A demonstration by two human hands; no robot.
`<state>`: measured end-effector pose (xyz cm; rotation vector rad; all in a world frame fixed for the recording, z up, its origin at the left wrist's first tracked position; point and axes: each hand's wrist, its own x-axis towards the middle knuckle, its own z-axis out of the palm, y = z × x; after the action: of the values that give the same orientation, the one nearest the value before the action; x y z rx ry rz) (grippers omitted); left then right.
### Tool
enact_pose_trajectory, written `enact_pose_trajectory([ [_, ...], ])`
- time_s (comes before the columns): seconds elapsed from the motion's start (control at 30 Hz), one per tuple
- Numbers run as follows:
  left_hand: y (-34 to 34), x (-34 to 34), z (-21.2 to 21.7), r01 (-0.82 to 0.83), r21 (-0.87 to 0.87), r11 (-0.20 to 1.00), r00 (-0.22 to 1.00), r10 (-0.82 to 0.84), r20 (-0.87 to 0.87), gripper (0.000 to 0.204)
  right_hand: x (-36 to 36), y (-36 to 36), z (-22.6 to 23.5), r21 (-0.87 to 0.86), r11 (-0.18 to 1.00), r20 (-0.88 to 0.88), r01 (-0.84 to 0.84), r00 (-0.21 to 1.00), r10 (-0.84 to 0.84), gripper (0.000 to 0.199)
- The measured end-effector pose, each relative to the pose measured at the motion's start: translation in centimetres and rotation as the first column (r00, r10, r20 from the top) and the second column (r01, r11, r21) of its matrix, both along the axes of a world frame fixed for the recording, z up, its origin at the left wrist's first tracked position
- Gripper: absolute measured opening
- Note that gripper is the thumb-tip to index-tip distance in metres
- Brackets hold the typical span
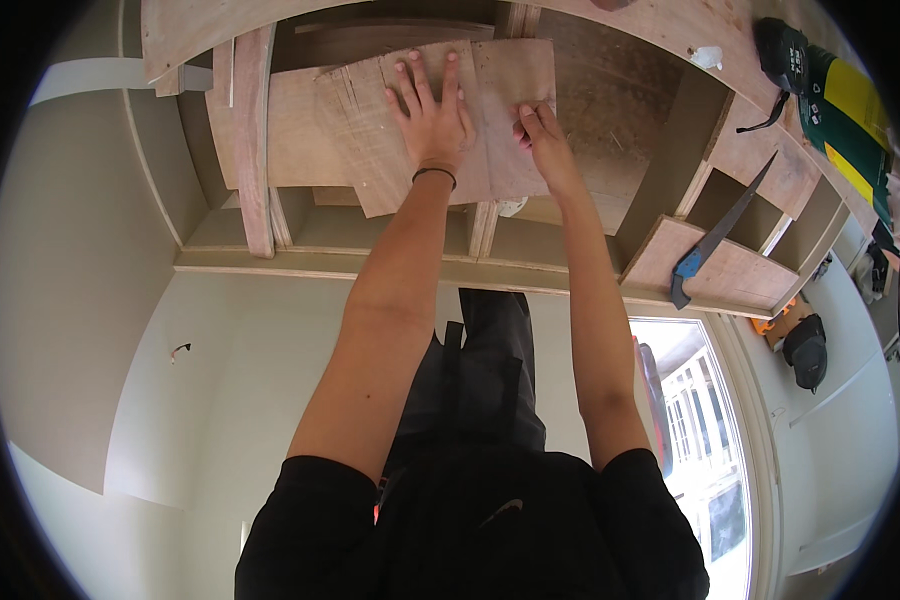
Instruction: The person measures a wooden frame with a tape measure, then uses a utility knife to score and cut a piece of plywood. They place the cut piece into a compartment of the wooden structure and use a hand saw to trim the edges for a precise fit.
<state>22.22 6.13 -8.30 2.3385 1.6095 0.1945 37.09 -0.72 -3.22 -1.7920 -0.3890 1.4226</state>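
Note:
My left hand [434, 122] lies flat, fingers spread, on a thin plywood piece [365, 135] set at a slant. Under that piece's left side runs another plywood board [295, 125]. Against its right side is a third plywood section [513, 70], and a dark seam shows between them. Over this right section my right hand [546, 145] is closed, thumb and fingers pinched together. What it holds, if anything, is hidden. The pieces rest across an open wooden frame [400, 272] with several compartments.
A handsaw [720, 232] with a blue and black handle lies on a plywood offcut [660, 262] at the right. Beyond it sits a green and yellow bag [842, 105]. A curved wooden strip [255, 150] crosses the frame at left. A bright doorway [705, 430] is at lower right.

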Motion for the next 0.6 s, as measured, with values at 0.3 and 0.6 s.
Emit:
enact_pose_trajectory([
  [0.3, 0.0, 0.0, 0.1, -0.01, -0.011, 1.0, 0.999, 0.01, 0.03, 0.06, 0.5, 4.5, 1.3, -0.033, 0.918, 0.703, -0.396, 0.643, 0.303, 0.016],
  [0.6, 0.0, 0.1, 0.1, -0.015, 0.012, 1.0, 0.999, 0.015, 0.028, 0.061, -0.1, 8.2, -1.3, 0.054, 0.961, 0.6, -0.27, 0.778, 0.185, 0.022],
])
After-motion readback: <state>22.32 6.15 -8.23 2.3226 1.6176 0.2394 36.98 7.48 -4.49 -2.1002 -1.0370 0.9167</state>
